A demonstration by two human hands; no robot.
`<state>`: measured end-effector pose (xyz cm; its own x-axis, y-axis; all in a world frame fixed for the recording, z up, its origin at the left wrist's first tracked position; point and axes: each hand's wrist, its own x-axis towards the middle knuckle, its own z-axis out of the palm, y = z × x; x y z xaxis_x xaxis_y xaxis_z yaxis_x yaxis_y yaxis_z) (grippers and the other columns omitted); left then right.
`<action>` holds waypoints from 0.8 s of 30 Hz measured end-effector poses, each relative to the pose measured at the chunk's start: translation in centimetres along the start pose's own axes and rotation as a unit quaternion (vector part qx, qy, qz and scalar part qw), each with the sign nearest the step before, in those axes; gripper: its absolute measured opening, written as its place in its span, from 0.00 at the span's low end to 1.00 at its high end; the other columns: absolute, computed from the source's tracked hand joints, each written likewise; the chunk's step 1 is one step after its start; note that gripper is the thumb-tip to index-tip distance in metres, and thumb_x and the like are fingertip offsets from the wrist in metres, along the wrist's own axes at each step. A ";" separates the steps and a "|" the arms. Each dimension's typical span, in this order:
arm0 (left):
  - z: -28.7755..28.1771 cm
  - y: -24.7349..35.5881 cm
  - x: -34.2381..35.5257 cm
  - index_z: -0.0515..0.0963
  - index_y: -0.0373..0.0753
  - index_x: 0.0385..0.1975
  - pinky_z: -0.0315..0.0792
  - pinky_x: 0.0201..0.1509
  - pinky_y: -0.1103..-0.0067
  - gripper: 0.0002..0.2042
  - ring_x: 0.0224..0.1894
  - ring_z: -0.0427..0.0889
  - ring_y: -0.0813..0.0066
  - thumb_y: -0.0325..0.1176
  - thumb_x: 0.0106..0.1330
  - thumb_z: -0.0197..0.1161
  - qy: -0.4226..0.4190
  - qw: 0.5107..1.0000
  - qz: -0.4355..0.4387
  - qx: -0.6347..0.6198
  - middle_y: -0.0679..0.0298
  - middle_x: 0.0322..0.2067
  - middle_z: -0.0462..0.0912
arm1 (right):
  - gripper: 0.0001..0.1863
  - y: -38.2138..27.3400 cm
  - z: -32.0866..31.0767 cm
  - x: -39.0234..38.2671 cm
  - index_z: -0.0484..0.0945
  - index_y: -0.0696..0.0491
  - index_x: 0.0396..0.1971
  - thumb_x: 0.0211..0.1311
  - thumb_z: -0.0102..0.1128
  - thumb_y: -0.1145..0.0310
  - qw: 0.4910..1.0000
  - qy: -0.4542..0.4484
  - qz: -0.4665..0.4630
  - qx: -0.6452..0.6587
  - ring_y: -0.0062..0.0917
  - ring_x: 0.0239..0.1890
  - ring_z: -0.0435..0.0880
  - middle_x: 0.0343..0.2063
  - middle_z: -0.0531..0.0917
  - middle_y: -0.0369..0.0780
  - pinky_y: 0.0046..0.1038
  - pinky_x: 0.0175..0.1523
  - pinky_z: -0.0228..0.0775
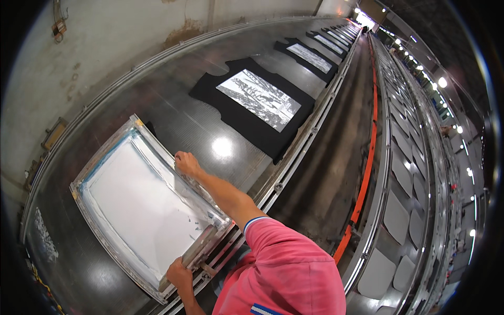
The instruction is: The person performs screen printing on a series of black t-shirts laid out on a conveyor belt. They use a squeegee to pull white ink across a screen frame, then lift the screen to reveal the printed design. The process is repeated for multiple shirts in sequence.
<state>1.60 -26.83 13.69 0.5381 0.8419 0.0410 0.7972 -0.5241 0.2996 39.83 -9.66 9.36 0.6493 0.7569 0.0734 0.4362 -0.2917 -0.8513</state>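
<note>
A screen-printing frame (105, 153) with a pale mesh and blue-edged, taped borders lies tilted in view on the long dark table. My right hand (187, 164) is closed on its right-hand side rail, the arm stretched across the near corner. At the near side, my left hand (180, 274) is closed around the frame's edge, by the end of a squeegee-like bar (202, 244) lying along that side. Whether its fingers also touch the bar is hard to tell. White ink covers much of the mesh. Beyond the frame, a black shirt panel (233, 113) with a white-and-grey print lies flat.
Several more printed black panels (310, 58) run in a row up the printing table (173, 100). Along its near edge goes a metal rail (294, 170). An orange strip (362, 194) follows the aisle, and a second table with grey panels (396, 215) stands right.
</note>
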 end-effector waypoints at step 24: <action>-8.4 -33.8 38.8 0.85 0.44 0.32 0.76 0.46 0.61 0.09 0.41 0.84 0.53 0.32 0.51 0.61 -0.077 0.994 -0.075 -0.006 0.54 0.33 0.86 | 0.08 -19.5 29.8 11.0 0.84 0.49 0.18 0.51 0.58 0.68 0.743 -0.240 -0.461 -0.421 0.31 0.20 0.85 0.19 0.84 0.39 0.37 0.35 0.73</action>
<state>-6.77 24.67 13.15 0.4498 0.8802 -0.1515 0.8690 -0.3921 0.3019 19.90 21.79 11.32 -0.3771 0.9244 0.0575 0.9243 0.3717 0.0872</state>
